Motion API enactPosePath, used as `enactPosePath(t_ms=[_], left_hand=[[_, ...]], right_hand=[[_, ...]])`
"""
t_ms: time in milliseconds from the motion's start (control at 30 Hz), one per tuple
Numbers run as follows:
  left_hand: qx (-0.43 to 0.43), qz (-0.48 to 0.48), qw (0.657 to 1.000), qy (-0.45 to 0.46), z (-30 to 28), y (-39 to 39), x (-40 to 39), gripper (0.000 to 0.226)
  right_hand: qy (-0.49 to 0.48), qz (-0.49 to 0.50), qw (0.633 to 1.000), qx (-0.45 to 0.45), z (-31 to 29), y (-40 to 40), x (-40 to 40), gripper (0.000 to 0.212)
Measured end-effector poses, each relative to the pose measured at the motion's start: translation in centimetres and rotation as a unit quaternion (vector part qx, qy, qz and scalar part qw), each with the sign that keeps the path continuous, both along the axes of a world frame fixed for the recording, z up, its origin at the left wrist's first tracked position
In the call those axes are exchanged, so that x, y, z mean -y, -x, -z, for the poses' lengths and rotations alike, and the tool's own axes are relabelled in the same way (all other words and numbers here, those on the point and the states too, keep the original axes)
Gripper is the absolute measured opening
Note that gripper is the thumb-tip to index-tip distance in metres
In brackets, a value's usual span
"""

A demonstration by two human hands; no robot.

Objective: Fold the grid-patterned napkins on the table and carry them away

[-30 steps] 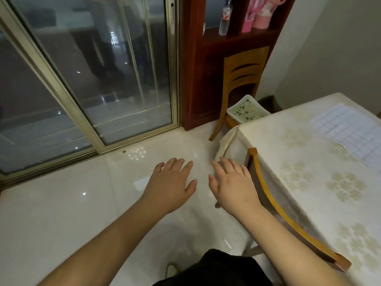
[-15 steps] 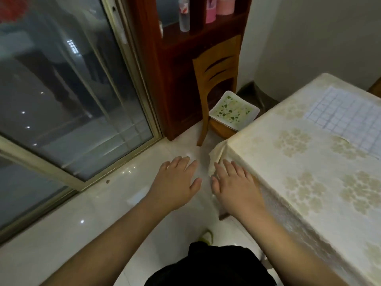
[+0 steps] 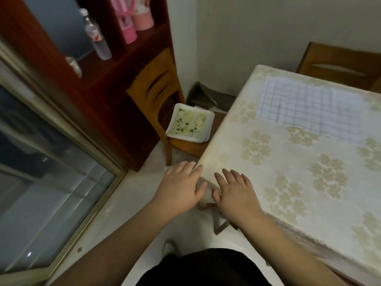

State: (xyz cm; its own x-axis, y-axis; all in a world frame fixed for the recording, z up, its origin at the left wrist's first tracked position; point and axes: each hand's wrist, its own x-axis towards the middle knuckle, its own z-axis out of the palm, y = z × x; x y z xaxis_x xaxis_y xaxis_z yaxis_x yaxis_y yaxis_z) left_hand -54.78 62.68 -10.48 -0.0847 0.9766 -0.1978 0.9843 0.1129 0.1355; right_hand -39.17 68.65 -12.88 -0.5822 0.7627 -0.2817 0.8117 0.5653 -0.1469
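From the head view, the white napkin with a blue grid (image 3: 309,112) lies flat near the far edge of the table under a cream floral cloth (image 3: 278,182). The left hand (image 3: 181,188) and right hand (image 3: 237,195) are flat, fingers spread, empty, at the table's near-left corner. Folding looks not yet begun; next, both hands must reach the napkin's edges.

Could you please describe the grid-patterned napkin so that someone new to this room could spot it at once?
Start at the table with the cream floral tablecloth, which fills the right side of the view. On its far half, well beyond both hands, lies the grid-patterned napkin, spread flat. It is the only pale sheet ruled with thin dark lines; the cloth around it bears flower clusters.
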Motion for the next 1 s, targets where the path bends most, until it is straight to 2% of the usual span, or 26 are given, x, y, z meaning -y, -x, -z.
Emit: enactPosePath(t_ms=[133, 233, 333, 467, 600, 1000], left_hand=[[0.009, 0.069, 0.998, 0.008, 0.8, 2.3, -5.4, 0.060], [0.004, 0.115, 0.993, 0.004, 1.4, 4.3, -9.5, 0.059], [0.016, 0.174, 0.985, -0.003, 1.2, 6.5, -13.2, 0.059], [0.029, 0.242, 0.970, -0.013, 0.3, 10.1, -16.8, 0.058], [0.036, 0.285, 0.958, -0.014, 0.0, 12.5, -20.1, 0.058], [0.044, 0.377, 0.925, -0.021, 0.3, 9.5, -28.2, 0.057]], right_hand=[[-0.009, 0.071, 0.997, 0.028, 0.2, 1.2, -3.0, 0.059], [-0.023, 0.146, 0.988, 0.036, 0.2, 3.1, -5.0, 0.067], [-0.036, 0.211, 0.976, 0.025, -0.2, 5.3, -6.7, 0.067], [-0.052, 0.271, 0.961, 0.016, -0.9, 8.1, -8.8, 0.055], [-0.063, 0.322, 0.945, 0.015, -1.5, 10.1, -9.9, 0.056], [-0.068, 0.402, 0.913, 0.017, -1.2, 9.1, -13.5, 0.059]])
